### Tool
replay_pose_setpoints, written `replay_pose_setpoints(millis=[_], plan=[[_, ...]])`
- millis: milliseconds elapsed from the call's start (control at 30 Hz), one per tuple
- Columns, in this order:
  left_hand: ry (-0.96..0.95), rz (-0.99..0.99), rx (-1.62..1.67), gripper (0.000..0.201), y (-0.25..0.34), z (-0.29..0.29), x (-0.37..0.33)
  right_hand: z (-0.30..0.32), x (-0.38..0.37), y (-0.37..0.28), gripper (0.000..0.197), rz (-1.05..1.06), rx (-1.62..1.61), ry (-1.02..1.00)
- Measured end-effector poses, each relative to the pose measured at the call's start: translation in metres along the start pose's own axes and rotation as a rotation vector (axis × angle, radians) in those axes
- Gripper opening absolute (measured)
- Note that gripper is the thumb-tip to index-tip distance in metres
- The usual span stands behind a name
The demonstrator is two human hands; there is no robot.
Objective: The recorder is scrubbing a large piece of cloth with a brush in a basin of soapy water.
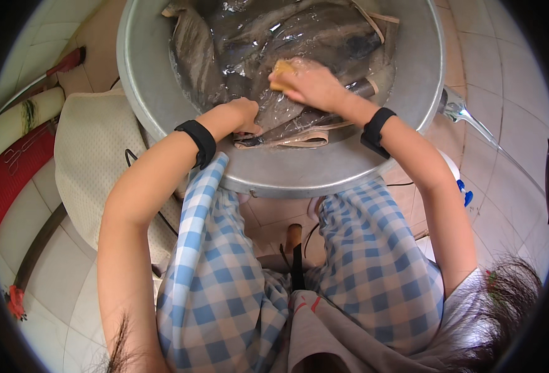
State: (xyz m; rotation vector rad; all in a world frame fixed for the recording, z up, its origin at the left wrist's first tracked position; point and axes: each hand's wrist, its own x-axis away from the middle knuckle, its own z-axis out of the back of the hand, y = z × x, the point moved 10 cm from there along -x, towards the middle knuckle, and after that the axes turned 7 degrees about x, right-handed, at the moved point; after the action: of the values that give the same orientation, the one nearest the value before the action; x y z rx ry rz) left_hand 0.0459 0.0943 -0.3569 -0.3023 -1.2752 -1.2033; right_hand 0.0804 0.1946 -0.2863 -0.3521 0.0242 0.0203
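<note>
Clearly, what counts most on my remote view is how the sponge sits between the two hands. Leftmost, the left hand [241,115] rests at the near side of the cloth [193,56], knuckles bent and fingers pointing down to its edge; I cannot tell whether they pinch it or only press. Up and to the right of those fingers, apart from them, is the sponge [280,74], its long axis running roughly away from the body. Just right of it, the right hand [318,85] pinches it between thumb and fingers, so that hand is plainly the nearer. Under both, the cloth lies in the basin [434,62], its folded near edge slanting from the left fingers up toward the right wrist.

As for materials, again from the left, I see a cream sheet [88,155] with a dimpled texture, slumped outside the rim. The basin is round, dull grey metal with a broad, smooth lip. Inside, the cloth looks thin, dark brown and wet, puckered into glinting ridges, with pale tan binding. The sponge is a small yellow block, too blurred for me to make out its grain. Both wrists wear matte black bands [377,132].
</note>
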Motion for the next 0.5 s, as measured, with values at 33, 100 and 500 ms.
replay_pose_setpoints(millis=[33, 100, 500], plan=[[-0.001, -0.009, 0.024, 0.049, 0.003, 0.002, 0.002, 0.002, 0.003, 0.020, 0.042, -0.079, 0.075, -0.007], [-0.015, -0.005, 0.041, 0.051, 0.002, 0.003, 0.002, 0.013, 0.004, 0.052, 0.041, -0.193, 0.161, -0.006], [-0.031, 0.026, 0.000, 0.046, 0.002, -0.005, -0.002, 0.036, -0.001, 0.085, 0.044, -0.229, 0.253, -0.017]])
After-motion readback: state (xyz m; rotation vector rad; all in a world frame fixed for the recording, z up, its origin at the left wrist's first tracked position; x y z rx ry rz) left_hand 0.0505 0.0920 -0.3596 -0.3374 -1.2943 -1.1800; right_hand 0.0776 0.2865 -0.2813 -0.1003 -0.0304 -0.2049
